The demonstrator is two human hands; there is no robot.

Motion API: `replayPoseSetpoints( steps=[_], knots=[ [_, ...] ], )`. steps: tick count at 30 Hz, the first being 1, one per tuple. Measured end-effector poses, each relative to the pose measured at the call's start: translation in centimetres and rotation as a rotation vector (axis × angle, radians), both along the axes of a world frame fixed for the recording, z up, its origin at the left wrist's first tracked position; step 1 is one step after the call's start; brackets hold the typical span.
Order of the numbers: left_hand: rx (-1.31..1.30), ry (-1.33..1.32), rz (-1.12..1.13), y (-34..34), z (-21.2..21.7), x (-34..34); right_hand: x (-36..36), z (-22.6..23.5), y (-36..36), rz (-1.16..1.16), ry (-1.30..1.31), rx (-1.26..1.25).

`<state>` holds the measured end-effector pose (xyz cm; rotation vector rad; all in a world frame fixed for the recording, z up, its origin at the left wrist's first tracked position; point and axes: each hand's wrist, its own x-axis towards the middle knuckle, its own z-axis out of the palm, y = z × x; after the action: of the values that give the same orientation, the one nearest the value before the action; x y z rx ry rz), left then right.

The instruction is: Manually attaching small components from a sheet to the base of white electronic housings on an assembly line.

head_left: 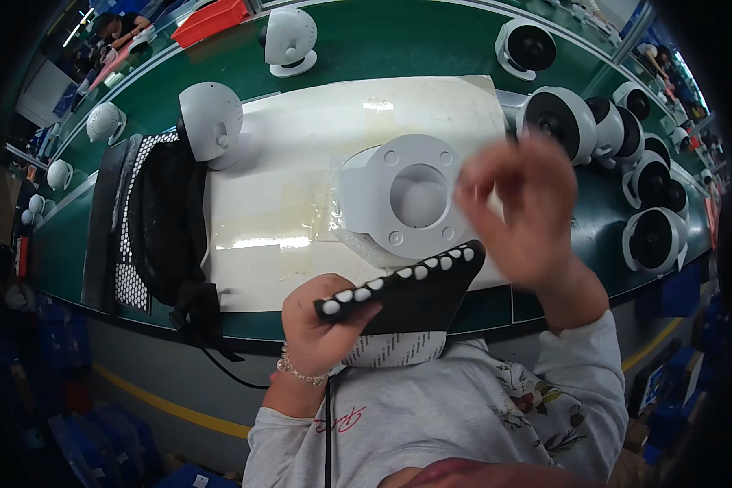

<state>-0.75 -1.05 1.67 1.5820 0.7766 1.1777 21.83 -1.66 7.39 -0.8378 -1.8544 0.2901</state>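
Observation:
A white round device point(419, 150) lies with its ring-shaped base facing up on the pale board point(276, 187). Several small round pads sit around the base's central opening, and clear bubble wrap point(339, 224) shows beneath the device. My left hand point(321, 321) is closed on a black sheet of pads point(431, 297), whose upper edge carries a row of white round pads. The sheet's lower part folds over to a printed white side. My right hand point(529, 215), blurred, is raised at the base's right side with thumb and forefinger together; anything between them is too small to make out.
A white device point(211, 122) stands at the board's left corner beside a black mesh-and-strap bundle point(167, 220). Several white devices with black round fronts point(557, 122) crowd the right. A red tray point(211, 20) sits at the far left of the green table point(390, 45). Other people work farther back.

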Motion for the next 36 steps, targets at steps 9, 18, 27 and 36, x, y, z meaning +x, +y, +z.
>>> replayPoseSetpoints(
  steps=[9,18,27,36],
  knots=[
    [0.479,0.102,-0.060,1.8,-1.8,1.4,1.2,-1.0,2.3,-0.046,0.194,-0.236],
    [0.423,0.173,-0.043,1.4,-1.6,1.1,0.8,-0.1,-0.1,-0.228,-0.512,0.137],
    [0.484,0.130,-0.032,1.7,-1.8,1.3,-1.2,1.4,3.7,-0.072,-0.057,-0.099],
    [0.507,0.142,-0.039,1.9,-2.1,1.4,-1.8,2.8,1.8,-0.339,-0.585,-0.100]
  ],
)
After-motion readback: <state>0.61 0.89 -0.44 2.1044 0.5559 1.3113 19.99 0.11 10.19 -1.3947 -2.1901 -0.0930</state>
